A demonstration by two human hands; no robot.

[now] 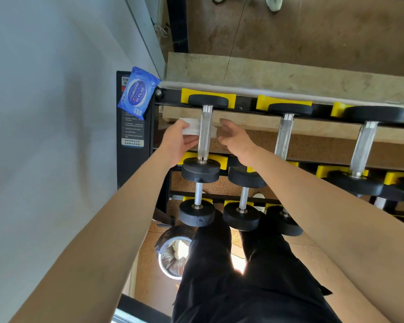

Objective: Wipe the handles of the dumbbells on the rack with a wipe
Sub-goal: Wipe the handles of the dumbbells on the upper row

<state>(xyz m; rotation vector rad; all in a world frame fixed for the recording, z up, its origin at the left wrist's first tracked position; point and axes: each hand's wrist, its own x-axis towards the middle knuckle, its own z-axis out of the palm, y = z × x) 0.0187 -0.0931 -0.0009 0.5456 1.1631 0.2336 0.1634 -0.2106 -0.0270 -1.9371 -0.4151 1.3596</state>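
Observation:
On the top tier of the black rack (245,104) with yellow cradles, the leftmost dumbbell has a knurled steel handle (205,131). A white wipe (191,126) passes behind and under this handle. My left hand (177,142) pinches the wipe's left end, just left of the handle. My right hand (237,138) is on the handle's right side, fingers curled at the wipe's right end, which is mostly hidden. Two more top-tier dumbbells (286,134) (365,145) lie to the right.
A blue pack of wipes (137,93) rests on the rack's left end post. Lower tiers hold several smaller dumbbells (197,194). A lined bin (173,255) with used wipes stands on the floor by my legs. A grey wall is on the left.

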